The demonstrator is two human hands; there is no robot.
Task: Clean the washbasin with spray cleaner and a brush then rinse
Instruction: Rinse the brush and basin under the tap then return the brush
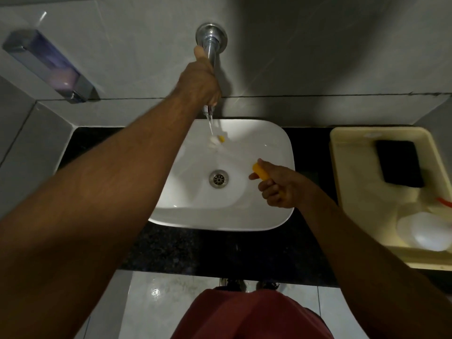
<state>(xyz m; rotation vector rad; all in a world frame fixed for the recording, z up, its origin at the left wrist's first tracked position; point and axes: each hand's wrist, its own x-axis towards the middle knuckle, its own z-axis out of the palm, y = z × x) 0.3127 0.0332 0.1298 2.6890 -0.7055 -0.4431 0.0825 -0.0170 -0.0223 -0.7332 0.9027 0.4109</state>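
Observation:
A white washbasin [274,211] sits on a black counter, with a metal drain [219,178] in its middle. My left hand [199,80] is wrapped around the chrome wall tap [211,36]. A thin stream of water [210,122] falls from the spout. My right hand [278,189] is over the basin's right side, closed on the yellow handle of a brush [259,172]. The brush's white and yellow head [216,141] lies under the stream near the back wall of the basin. The stretch of brush between handle and head is blurred.
A cream plastic tray [342,167] on the counter at the right holds a black phone-like slab [400,163] and a white bottle top [426,232]. A soap dispenser [49,67] hangs on the tiled wall at the left. The black counter [195,253] edge is near my red shorts.

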